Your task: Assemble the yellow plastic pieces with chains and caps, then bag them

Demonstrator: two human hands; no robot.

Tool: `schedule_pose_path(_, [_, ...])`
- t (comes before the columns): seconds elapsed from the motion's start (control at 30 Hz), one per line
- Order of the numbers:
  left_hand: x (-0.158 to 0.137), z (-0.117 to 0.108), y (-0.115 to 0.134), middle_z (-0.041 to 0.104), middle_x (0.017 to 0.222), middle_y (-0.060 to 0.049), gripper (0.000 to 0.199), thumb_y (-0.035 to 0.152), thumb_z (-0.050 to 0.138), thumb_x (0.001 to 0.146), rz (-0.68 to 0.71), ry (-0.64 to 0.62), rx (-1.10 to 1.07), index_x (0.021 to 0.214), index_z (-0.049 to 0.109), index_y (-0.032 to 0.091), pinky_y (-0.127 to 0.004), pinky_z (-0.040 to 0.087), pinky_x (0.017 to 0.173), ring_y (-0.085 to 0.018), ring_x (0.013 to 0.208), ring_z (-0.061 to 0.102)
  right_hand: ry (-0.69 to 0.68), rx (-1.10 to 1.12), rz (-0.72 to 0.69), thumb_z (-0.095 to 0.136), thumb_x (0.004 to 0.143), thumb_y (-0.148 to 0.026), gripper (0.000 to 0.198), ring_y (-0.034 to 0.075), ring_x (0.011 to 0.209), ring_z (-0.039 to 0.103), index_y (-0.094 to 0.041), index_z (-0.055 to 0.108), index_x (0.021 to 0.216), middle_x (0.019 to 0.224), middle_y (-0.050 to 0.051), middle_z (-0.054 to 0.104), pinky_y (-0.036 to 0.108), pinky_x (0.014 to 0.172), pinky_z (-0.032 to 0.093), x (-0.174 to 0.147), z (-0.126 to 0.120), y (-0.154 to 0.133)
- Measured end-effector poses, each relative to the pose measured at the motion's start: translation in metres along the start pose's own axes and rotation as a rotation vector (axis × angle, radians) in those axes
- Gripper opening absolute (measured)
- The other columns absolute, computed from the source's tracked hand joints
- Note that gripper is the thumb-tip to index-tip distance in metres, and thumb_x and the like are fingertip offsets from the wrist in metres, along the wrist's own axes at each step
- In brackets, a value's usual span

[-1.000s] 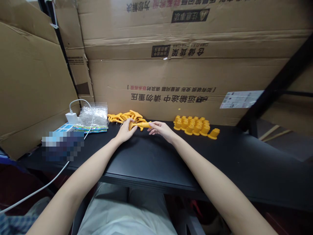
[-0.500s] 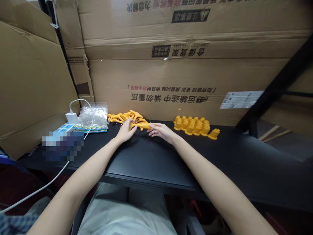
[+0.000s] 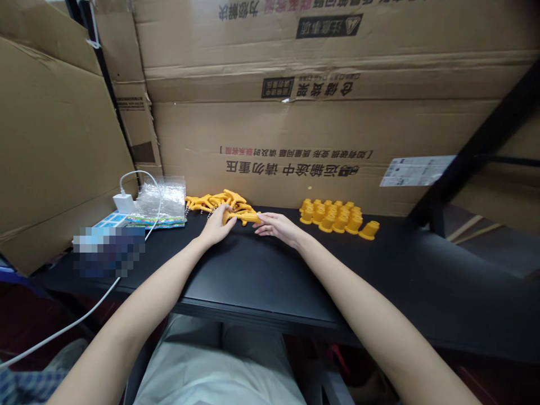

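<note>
Between my hands is a yellow plastic piece, long and narrow, lying roughly level just above the black tabletop. My left hand is closed on its left end, with the thumb in front. At its right end, the fingertips of my right hand pinch it. Behind my left hand lies a pile of yellow plastic pieces with small metal chains. Farther right stand rows of yellow cup-shaped pieces, one of them a little apart at the front right. The exact kind of the held piece is too small to tell.
A cardboard sheet walls off the back of the black table. Clear plastic bags, a white charger on a power strip and its white cable occupy the left. A dark metal post rises at the right.
</note>
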State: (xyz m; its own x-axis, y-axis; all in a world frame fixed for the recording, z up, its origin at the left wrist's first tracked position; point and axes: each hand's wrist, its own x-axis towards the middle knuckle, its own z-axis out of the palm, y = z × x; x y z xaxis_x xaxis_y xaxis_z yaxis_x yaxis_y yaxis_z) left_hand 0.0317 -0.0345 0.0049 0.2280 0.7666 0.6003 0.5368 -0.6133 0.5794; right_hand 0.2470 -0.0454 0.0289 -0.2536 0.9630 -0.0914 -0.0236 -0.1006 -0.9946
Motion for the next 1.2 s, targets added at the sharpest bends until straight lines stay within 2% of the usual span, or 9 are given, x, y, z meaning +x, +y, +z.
schedule_pose_path(0.4, [0.0, 0.0, -0.001, 0.06, 0.103, -0.004, 0.019, 0.031, 0.052, 0.083, -0.012, -0.013, -0.001, 0.099, 0.05, 0.021, -0.037, 0.044, 0.09, -0.02, 0.097, 0.057, 0.012, 0.027, -0.002, 0.064, 0.084, -0.028, 0.015, 0.013, 0.062, 0.066, -0.014, 0.063, 0.088, 0.077, 0.008, 0.071, 0.024, 0.062, 0.055, 0.001, 0.0, 0.001])
schedule_pose_path(0.77, [-0.001, 0.001, -0.003, 0.061, 0.096, -0.003, 0.02, 0.03, 0.054, 0.083, -0.013, -0.031, 0.003, 0.101, 0.049, 0.021, -0.035, 0.047, 0.084, -0.02, 0.091, 0.059, 0.049, 0.109, 0.012, 0.064, 0.084, -0.023, 0.01, 0.012, 0.059, 0.065, -0.014, 0.062, 0.087, 0.072, 0.006, 0.069, 0.023, 0.062, 0.054, 0.001, 0.001, -0.001])
schedule_pose_path(0.9, [0.0, 0.002, -0.005, 0.06, 0.099, -0.004, 0.024, 0.03, 0.054, 0.082, -0.013, -0.041, -0.004, 0.104, 0.049, 0.021, -0.035, 0.047, 0.083, -0.019, 0.088, 0.059, 0.049, 0.144, 0.013, 0.063, 0.084, -0.022, 0.008, 0.012, 0.06, 0.064, -0.015, 0.061, 0.087, 0.072, 0.006, 0.068, 0.024, 0.064, 0.054, 0.002, 0.001, 0.0])
schedule_pose_path(1.0, [0.001, 0.003, -0.008, 0.057, 0.11, -0.008, 0.035, 0.031, 0.055, 0.082, -0.043, -0.02, -0.026, 0.115, 0.046, 0.02, -0.035, 0.049, 0.079, -0.016, 0.079, 0.059, 0.063, 0.217, -0.044, 0.063, 0.083, -0.018, 0.005, 0.011, 0.064, 0.065, -0.017, 0.059, 0.086, 0.075, 0.005, 0.068, 0.025, 0.071, 0.054, 0.006, 0.0, 0.001])
schedule_pose_path(1.1, [0.003, 0.003, -0.011, 0.053, 0.117, -0.01, 0.044, 0.03, 0.055, 0.082, -0.056, 0.029, -0.044, 0.123, 0.041, 0.019, -0.037, 0.049, 0.082, -0.015, 0.079, 0.058, 0.175, 0.226, -0.164, 0.068, 0.078, -0.021, 0.018, 0.012, 0.07, 0.066, -0.02, 0.055, 0.09, 0.081, 0.002, 0.068, 0.029, 0.077, 0.054, 0.015, -0.009, 0.005])
schedule_pose_path(1.2, [0.004, 0.003, -0.014, 0.053, 0.118, -0.011, 0.045, 0.029, 0.055, 0.083, -0.06, 0.03, -0.032, 0.124, 0.039, 0.018, -0.038, 0.049, 0.085, -0.016, 0.086, 0.058, 0.454, 0.003, -0.369, 0.071, 0.073, -0.027, 0.031, 0.016, 0.073, 0.065, -0.022, 0.05, 0.095, 0.083, 0.001, 0.065, 0.035, 0.077, 0.052, 0.024, -0.03, 0.011])
